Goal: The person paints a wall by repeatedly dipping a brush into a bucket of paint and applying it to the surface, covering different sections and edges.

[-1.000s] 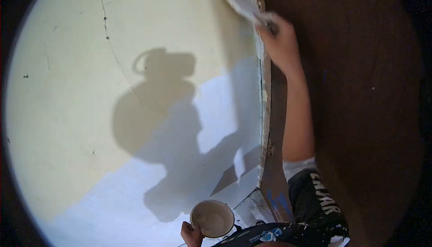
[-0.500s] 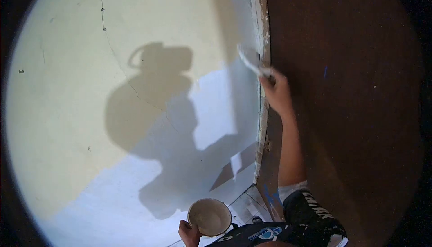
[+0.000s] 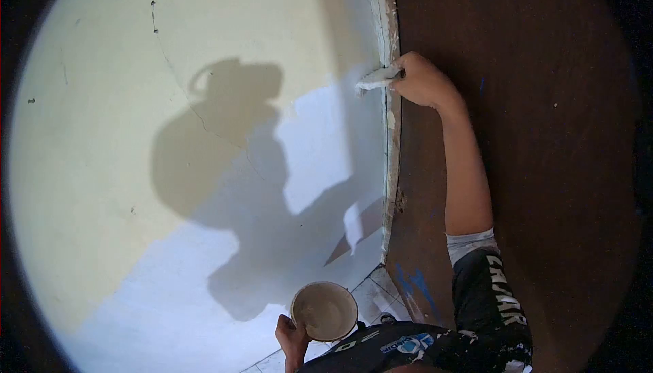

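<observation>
My right hand [image 3: 423, 82] is closed around a white-coated paintbrush [image 3: 375, 80]. The brush's bristle end points left and lies at the wall [image 3: 323, 128], close to the chipped edge strip; whether it presses on the surface is hard to tell. Low in the view, my left hand [image 3: 292, 339] grips the rim of a round paint bucket [image 3: 328, 310], thumb on the near side. A pale residue coats the inside of the bucket. White paint covers the lower right part of the wall, while its upper left is cream.
A chipped edge strip [image 3: 389, 128] runs down beside a dark brown surface [image 3: 544, 169]. A thin crack [image 3: 166, 67] crosses the cream area. My shadow falls over the wall's middle. Floor tiles [image 3: 377, 298] show at the bottom, under my dark shirt [image 3: 408, 349].
My right hand has risen slightly and turned, so the brush now points left and a little down instead of up-left. The bucket has shifted slightly up and right in view.
</observation>
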The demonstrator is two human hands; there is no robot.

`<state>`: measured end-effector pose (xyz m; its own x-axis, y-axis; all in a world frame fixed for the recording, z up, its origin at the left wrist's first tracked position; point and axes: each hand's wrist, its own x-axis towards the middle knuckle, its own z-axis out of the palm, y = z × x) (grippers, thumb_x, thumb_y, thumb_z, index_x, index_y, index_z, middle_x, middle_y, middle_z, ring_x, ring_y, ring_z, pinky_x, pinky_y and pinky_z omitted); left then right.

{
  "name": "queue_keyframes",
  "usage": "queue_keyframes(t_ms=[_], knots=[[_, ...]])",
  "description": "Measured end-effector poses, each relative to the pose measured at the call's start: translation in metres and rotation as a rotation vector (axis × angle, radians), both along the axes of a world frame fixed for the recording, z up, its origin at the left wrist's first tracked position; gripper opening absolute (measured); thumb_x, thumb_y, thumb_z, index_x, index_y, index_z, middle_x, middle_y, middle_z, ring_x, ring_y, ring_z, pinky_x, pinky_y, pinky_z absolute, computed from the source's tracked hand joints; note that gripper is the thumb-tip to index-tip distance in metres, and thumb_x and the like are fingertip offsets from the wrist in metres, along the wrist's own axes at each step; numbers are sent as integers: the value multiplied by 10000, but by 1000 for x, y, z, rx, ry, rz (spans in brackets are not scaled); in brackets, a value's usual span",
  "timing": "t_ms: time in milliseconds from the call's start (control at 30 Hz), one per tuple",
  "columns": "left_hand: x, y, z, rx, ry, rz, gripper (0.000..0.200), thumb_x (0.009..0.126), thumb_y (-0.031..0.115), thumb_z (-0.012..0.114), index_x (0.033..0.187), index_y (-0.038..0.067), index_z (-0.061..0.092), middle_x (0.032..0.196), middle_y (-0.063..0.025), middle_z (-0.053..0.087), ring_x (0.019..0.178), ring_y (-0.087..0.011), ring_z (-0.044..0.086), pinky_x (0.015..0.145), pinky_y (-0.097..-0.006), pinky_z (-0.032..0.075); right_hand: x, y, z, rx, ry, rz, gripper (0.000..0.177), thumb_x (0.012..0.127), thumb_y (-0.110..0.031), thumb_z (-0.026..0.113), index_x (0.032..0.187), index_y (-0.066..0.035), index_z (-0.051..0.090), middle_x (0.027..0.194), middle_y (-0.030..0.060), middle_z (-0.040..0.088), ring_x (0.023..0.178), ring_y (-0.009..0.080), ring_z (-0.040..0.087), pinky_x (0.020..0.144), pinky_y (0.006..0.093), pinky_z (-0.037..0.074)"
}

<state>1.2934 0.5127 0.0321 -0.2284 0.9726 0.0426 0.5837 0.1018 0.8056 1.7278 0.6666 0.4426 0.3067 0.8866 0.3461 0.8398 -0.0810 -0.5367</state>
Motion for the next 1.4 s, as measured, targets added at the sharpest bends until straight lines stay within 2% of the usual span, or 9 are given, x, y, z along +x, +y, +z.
queue_keyframes(t_ms=[233, 400, 500, 533, 667, 800, 1067, 1200, 1400], knots=[[-8, -9, -19, -35, -41, 22, 332, 825, 126, 711, 715, 38, 410, 567, -78, 481, 450, -170, 530, 381, -359, 410, 26, 19, -1, 238, -34, 3, 406, 812, -180, 700, 1161, 21, 649, 1126, 264, 672, 1112, 340, 647, 958, 425, 501], [-13, -11, -26, 9, 30, 5, 316, 809, 68, 709, 720, 44, 407, 567, -65, 468, 433, -164, 532, 359, -360, 430, 24, 14, 62, 464, 135, 106, 328, 912, -191, 694, 1194, -29, 650, 722, 4, 590, 567, 78, 496, 489, 275, 419], [-24, -11, -53, 17, -122, 30, 312, 796, 48, 704, 715, 52, 402, 580, -59, 462, 440, -161, 529, 359, -355, 429, 31, 38, 70, 746, 219, 242, 262, 952, -192, 649, 1170, -47, 662, 636, -41, 490, 482, 37, 365, 416, 247, 295], [-21, -10, -47, 18, -125, 29, 312, 796, 48, 704, 715, 52, 402, 580, -59, 462, 440, -161, 529, 359, -355, 429, 34, 51, 67, 848, 191, 244, 303, 918, -207, 675, 1160, -24, 683, 774, 73, 662, 706, 122, 588, 673, 322, 504], [-15, -13, -22, -35, -103, 129, 310, 733, 127, 701, 668, 5, 423, 540, -135, 470, 496, -241, 431, 482, -416, 382, 37, 59, 26, 700, 192, 258, 313, 940, -191, 643, 1174, 17, 656, 831, 96, 673, 739, 116, 557, 700, 322, 494], [-12, -13, -10, 17, -11, 98, 301, 720, 111, 699, 671, 8, 420, 540, -125, 465, 495, -232, 418, 472, -411, 368, 36, 64, -27, 892, 19, 325, 216, 976, -163, 604, 1125, -15, 656, 696, -17, 528, 589, 59, 421, 532, 267, 388], [-13, -11, -11, 54, 45, 26, 273, 743, 84, 680, 708, 18, 417, 558, -89, 458, 478, -196, 476, 419, -382, 401, 34, -2, -34, -94, 23, 104, 292, 895, -176, 675, 1138, -14, 666, 812, 90, 636, 638, 126, 555, 616, 301, 479], [-7, -13, -9, -82, -67, 107, 272, 692, 112, 689, 695, 12, 437, 547, -118, 462, 517, -221, 417, 497, -412, 388, 44, 12, -21, -71, -31, 125, 324, 829, -197, 685, 1090, -5, 686, 858, 154, 696, 658, 211, 648, 609, 355, 532], [0, -11, -18, -71, -75, 101, 260, 712, 119, 676, 687, 9, 442, 555, -132, 487, 516, -240, 446, 502, -406, 398, 53, 26, 81, 220, -42, 127, 356, 845, -243, 725, 1121, -21, 693, 780, 43, 638, 601, 143, 540, 477, 307, 442]])
